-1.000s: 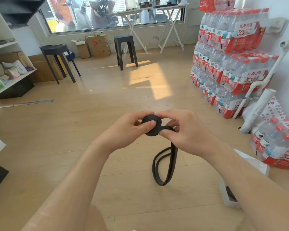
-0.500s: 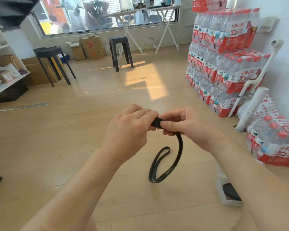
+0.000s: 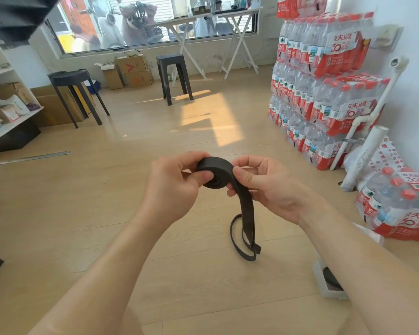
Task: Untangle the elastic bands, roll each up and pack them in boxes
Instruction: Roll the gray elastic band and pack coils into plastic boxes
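Above a pale wood floor [image 3: 82, 213], with water bottle packs [image 3: 324, 93] stacked right and stools [image 3: 174, 78] far, the left hand [image 3: 172, 189] and right hand [image 3: 271, 189] both pinch a half-rolled black band [image 3: 215, 170].

Wooden floor [image 3: 58, 201]: being occupied by a round black stool [image 3: 69, 77], a square black stool [image 3: 171, 61], cardboard boxes [image 3: 133, 68] along the wall, stacked bottled-water packs [image 3: 324, 97], and an open white box [image 3: 334, 294].

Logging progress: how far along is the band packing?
Done: a dark roll lies in the white box. In hand: left hand and right hand grip a partly rolled band. Left: its tail hangs unrolled; then it needs boxing.
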A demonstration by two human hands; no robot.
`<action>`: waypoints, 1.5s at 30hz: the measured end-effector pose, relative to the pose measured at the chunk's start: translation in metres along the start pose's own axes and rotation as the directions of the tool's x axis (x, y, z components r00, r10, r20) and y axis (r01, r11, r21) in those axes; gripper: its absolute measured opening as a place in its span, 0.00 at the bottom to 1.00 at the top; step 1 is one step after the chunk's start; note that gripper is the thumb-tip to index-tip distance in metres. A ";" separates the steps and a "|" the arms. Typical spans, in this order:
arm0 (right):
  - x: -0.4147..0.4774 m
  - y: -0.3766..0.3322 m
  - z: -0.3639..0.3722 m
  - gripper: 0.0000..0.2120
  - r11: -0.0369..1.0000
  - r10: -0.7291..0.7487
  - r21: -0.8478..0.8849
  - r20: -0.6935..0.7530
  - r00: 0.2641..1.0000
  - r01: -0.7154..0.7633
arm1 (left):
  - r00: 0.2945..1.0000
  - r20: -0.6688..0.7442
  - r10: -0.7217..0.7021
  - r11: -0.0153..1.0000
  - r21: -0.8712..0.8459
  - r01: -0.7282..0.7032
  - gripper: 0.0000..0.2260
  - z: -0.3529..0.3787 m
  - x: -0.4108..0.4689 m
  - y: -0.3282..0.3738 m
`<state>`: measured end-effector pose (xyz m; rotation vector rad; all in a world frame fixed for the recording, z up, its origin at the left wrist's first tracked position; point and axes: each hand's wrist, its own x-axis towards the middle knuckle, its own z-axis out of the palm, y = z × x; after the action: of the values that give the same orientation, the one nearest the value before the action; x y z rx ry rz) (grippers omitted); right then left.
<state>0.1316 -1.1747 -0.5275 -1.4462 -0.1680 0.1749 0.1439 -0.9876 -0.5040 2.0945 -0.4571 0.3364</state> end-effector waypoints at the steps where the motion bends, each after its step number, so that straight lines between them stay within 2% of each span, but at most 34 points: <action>1: 0.000 0.001 0.002 0.10 1.000 -0.012 0.026 -0.008 1.000 0.012 | 0.999 -0.005 -0.038 0.998 -0.045 0.037 0.14 0.001 0.000 0.000; 4: -0.002 0.004 0.010 0.06 0.994 -0.031 0.103 -0.050 0.998 0.036 | 0.993 -0.036 -0.115 0.985 -0.136 0.109 0.13 0.004 0.001 0.001; 6: -0.002 0.007 0.016 0.06 0.994 -0.063 0.084 -0.139 0.988 0.075 | 0.987 -0.046 -0.157 0.970 -0.194 0.146 0.15 0.007 0.001 0.001; 9: -0.001 0.010 0.024 0.07 0.978 -0.207 -0.079 -0.310 0.928 0.192 | 0.971 -0.044 -0.235 0.925 -0.317 0.209 0.14 0.008 0.003 0.001; 11: -0.002 0.008 0.026 0.05 0.952 -0.297 -0.179 -0.333 0.895 0.249 | 0.960 -0.050 -0.275 0.894 -0.381 0.236 0.11 0.008 0.005 0.001; 13: -0.003 0.004 0.027 0.08 0.944 -0.313 -0.198 -0.297 0.902 0.263 | 0.951 -0.049 -0.305 0.862 -0.439 0.254 0.10 0.008 0.006 0.001; 17: -0.001 0.004 0.026 0.12 0.944 -0.307 -0.222 -0.313 0.899 0.245 | 0.928 -0.019 -0.373 0.772 -0.560 0.299 0.07 0.011 0.006 0.002; 20: 0.001 0.004 0.028 0.12 0.959 -0.272 -0.171 -0.351 0.896 0.224 | 0.905 0.006 -0.425 0.701 -0.631 0.333 0.06 0.015 0.005 0.001; 24: 0.001 0.000 0.026 0.13 0.975 -0.223 -0.082 -0.356 0.908 0.207 | 0.882 0.049 -0.468 0.617 -0.697 0.366 0.11 0.020 0.005 0.000; 27: 0.001 -0.002 0.022 0.14 0.970 -0.234 -0.144 -0.341 0.910 0.195 | 0.881 0.037 -0.472 0.629 -0.685 0.366 0.11 0.022 0.005 0.002; 29: 0.001 -0.005 0.020 0.13 0.970 -0.227 -0.164 -0.338 0.913 0.181 | 0.889 0.023 -0.457 0.660 -0.662 0.356 0.07 0.022 0.006 0.003; 34: 0.000 -0.013 0.013 0.13 0.993 -0.117 -0.007 -0.301 0.946 0.120 | 0.898 0.058 -0.437 0.654 -0.665 0.361 0.07 0.021 0.006 0.003; 39: 0.001 -0.009 0.014 0.18 0.990 -0.084 0.087 -0.267 0.960 0.111 | 0.884 0.125 -0.450 0.562 -0.730 0.389 0.14 0.020 0.007 0.004; 42: 0.001 -0.006 0.013 0.17 0.990 -0.070 0.101 -0.243 0.967 0.097 | 0.877 0.181 -0.446 0.496 -0.765 0.410 0.20 0.020 0.006 0.003; 45: -0.001 -0.005 0.012 0.12 0.996 -0.079 0.014 -0.274 0.959 0.086 | 0.862 0.262 -0.434 0.438 -0.774 0.456 0.16 0.022 0.003 0.002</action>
<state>0.1281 -1.1639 -0.5207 -1.4199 0.0004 -0.0912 0.1472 -1.0078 -0.5125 1.1901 -0.0055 -0.2175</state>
